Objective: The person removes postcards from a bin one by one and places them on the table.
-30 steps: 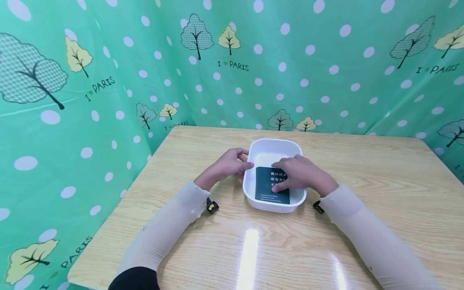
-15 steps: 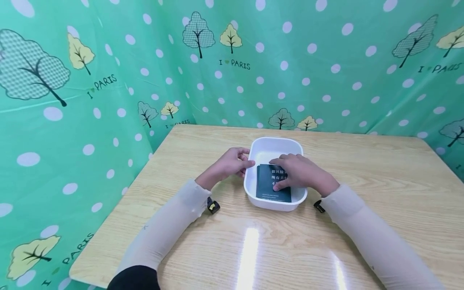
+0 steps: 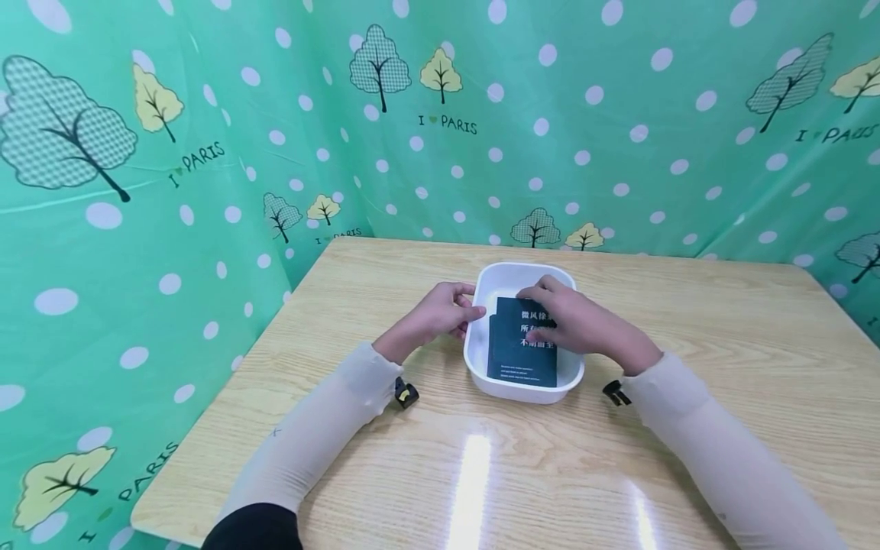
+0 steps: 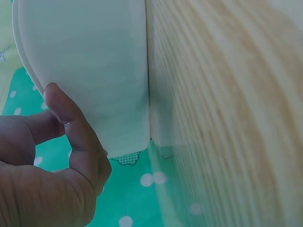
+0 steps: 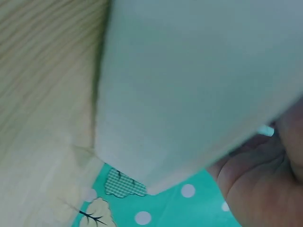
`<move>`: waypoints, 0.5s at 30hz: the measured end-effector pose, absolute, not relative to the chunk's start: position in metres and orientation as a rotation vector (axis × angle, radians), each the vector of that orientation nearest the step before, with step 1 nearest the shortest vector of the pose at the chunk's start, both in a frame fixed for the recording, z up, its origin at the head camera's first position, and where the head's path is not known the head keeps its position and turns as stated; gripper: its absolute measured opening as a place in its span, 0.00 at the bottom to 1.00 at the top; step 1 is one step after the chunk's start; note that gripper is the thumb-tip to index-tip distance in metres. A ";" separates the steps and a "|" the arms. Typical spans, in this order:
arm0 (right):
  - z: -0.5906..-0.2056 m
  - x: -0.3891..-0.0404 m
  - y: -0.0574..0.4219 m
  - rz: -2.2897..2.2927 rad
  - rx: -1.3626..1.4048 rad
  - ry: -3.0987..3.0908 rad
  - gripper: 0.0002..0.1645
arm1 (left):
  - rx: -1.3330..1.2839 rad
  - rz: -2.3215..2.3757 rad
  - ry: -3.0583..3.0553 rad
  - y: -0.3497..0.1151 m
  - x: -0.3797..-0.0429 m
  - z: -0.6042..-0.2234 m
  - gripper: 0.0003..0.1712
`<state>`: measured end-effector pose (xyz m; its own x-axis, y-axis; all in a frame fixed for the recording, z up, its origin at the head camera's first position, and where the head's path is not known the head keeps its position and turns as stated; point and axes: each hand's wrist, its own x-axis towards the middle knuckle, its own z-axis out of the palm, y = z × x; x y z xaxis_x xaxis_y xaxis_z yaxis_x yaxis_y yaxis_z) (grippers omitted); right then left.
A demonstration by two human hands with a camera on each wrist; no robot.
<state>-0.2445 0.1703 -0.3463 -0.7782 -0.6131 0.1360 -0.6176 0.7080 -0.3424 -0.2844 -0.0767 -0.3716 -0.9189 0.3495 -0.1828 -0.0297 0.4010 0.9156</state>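
Note:
A white plastic basin point(image 3: 522, 393) with rounded corners stands on the table. Flat dark green cards with white printing lie inside it. The upper card point(image 3: 525, 359) sits offset towards the far end, so the left edge of another point(image 3: 492, 336) shows beneath. My right hand point(image 3: 574, 317) reaches in over the right rim and holds the upper card, fingers at its far edge and thumb across its face. At the left rim my left hand point(image 3: 440, 309) grips the basin, thumb over the edge and fingers outside. In the left wrist view, that thumb point(image 4: 71, 123) lies near the basin wall point(image 4: 94, 61).
The wood-grain table point(image 3: 371, 473) extends on all sides of the basin. Behind and to the left hangs a green curtain point(image 3: 309, 114) with dots and trees. Small black buckles point(image 3: 406, 394) hang at both wrists, close over the tabletop.
My right hand has drawn slightly upward and away with the upper card, which has slid towards the far end and uncovered the one below. The left hand keeps its grip on the basin.

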 end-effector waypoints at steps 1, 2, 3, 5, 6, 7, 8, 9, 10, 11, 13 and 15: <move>-0.344 -0.244 0.171 0.596 1.064 -2.867 0.34 | 0.275 1.524 2.318 -0.076 -0.284 -0.371 0.29; -0.342 -0.243 0.171 0.609 1.088 -2.845 0.30 | 0.272 1.521 2.321 -0.076 -0.284 -0.371 0.29; -0.340 -0.242 0.171 0.623 1.115 -2.824 0.27 | 0.269 1.520 2.324 -0.075 -0.285 -0.371 0.29; -0.336 -0.240 0.171 0.652 1.141 -2.803 0.21 | 0.264 1.516 2.328 -0.075 -0.285 -0.370 0.28; -0.334 -0.239 0.171 0.660 1.150 -2.799 0.19 | 0.263 1.513 2.331 -0.074 -0.285 -0.370 0.28; -0.333 -0.238 0.171 0.667 1.152 -2.800 0.17 | 0.262 1.513 2.331 -0.074 -0.285 -0.370 0.28; -0.331 -0.237 0.170 0.673 1.150 -2.805 0.16 | 0.261 1.510 2.333 -0.074 -0.285 -0.370 0.28; -0.330 -0.236 0.170 0.682 1.146 -2.809 0.16 | 0.261 1.509 2.334 -0.074 -0.285 -0.370 0.29; -0.329 -0.235 0.170 0.688 1.135 -2.812 0.15 | 0.262 1.509 2.334 -0.074 -0.285 -0.371 0.29; -0.328 -0.234 0.169 0.695 1.130 -2.811 0.15 | 0.260 1.507 2.334 -0.074 -0.285 -0.371 0.29; -0.326 -0.233 0.169 0.703 1.124 -2.791 0.15 | 0.244 1.504 2.337 -0.075 -0.285 -0.371 0.30; -0.323 -0.232 0.168 0.706 1.121 -2.753 0.16 | 0.217 1.503 2.339 -0.077 -0.284 -0.372 0.30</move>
